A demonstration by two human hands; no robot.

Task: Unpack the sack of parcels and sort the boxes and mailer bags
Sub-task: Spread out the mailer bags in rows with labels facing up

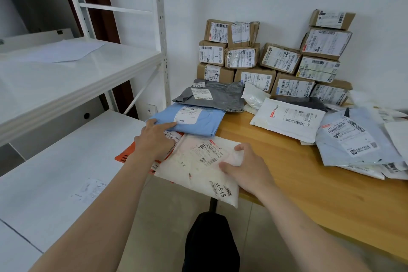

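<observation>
1. Left hand (154, 139) lies flat, fingers straight, on the near corner of the blue mailer bag (196, 122). Right hand (245, 165) pinches the right edge of the white mailer bag (194, 170).
2. The white mailer bag, between the hands, overhangs the table (309, 187) edge. Risk: it slides to the floor if released.
3. The orange mailer bag (124, 157) under the left wrist also overhangs. A dragging wrist could sweep it off.
</observation>
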